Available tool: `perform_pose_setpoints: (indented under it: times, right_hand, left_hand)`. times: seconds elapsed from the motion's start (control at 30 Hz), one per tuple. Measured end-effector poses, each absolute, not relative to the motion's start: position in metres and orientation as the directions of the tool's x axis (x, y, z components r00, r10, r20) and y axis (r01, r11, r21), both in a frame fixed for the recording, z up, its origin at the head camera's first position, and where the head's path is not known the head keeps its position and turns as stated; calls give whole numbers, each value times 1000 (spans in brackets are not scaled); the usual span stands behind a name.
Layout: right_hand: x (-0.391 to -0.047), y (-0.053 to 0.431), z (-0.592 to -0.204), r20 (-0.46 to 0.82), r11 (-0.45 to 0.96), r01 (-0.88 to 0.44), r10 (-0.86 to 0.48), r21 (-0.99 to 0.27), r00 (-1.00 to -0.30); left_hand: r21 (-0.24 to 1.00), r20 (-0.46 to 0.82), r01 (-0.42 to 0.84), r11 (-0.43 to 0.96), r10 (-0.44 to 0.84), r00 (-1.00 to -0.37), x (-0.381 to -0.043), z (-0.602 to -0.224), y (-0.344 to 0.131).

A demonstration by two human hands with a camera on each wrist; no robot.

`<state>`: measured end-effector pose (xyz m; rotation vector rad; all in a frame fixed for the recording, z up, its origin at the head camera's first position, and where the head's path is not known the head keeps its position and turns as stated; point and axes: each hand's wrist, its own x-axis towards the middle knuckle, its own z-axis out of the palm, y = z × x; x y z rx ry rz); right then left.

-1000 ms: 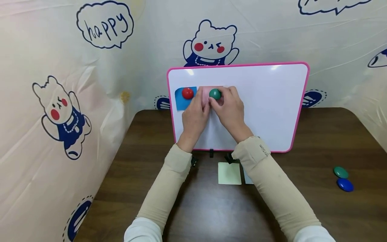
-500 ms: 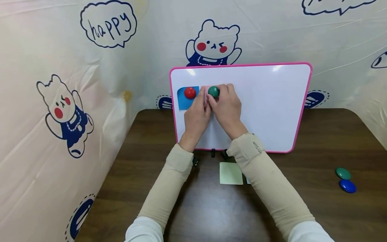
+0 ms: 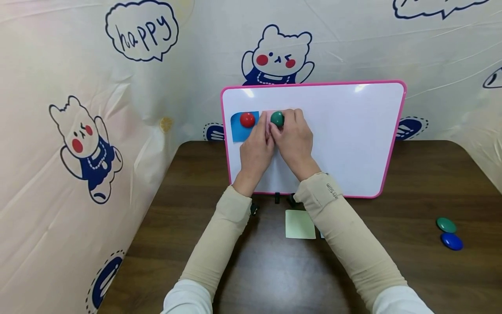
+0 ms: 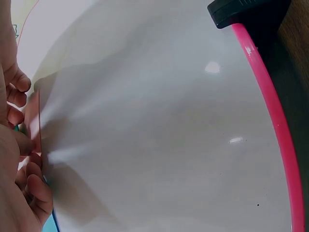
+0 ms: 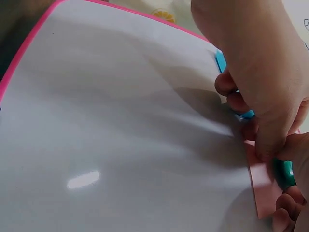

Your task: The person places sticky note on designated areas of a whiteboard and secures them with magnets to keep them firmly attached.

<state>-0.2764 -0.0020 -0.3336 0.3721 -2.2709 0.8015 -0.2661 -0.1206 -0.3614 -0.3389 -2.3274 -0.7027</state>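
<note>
A whiteboard (image 3: 345,139) with a pink frame stands on the table. My right hand (image 3: 295,141) pinches a round green magnet (image 3: 277,118) between thumb and fingers, over a pink sticky note (image 5: 263,193) on the board. Just left of it, my left hand (image 3: 255,152) holds the pink note by its edge, thumb on the paper in the right wrist view. Both hands cover much of that note. A blue sticky note (image 3: 237,132) lies on the board at the upper left, with a round red magnet (image 3: 247,120) on it.
On the brown table (image 3: 412,270), a pale green sticky note (image 3: 300,224) lies before the board. A light blue note (image 3: 322,234) shows mostly hidden by the right forearm. Another green magnet (image 3: 446,225) and a blue magnet (image 3: 452,241) lie at the right.
The right hand and the green magnet have shifted slightly left and up, nearer the left hand. The right forearm now covers more of the light blue note. The left hand keeps its place.
</note>
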Motion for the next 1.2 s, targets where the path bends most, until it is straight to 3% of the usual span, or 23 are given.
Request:
perform_pose_setpoints:
  times: [0.27,0.57,0.9,1.2]
  right_hand:
    - [-278,-1,-334,699,770,-473,-51,-427,-713]
    - [-266,30,-335,649,674,-492,-25,-551,-760]
    - [-227,117,-355,651,605,-478,89,-636,-754]
    - [-174,207,-390,539,667,-271,232,-694,-809]
  left_hand:
    - [392,676,418,820,51,-735,-266,-362,-120]
    - [468,654,417,779,12,-757,-258,-363,-120]
    - [623,529,371,688,-22,-848,-226,-364,-129]
    - [704,378,319,635,46,-925,-209,-369,-130]
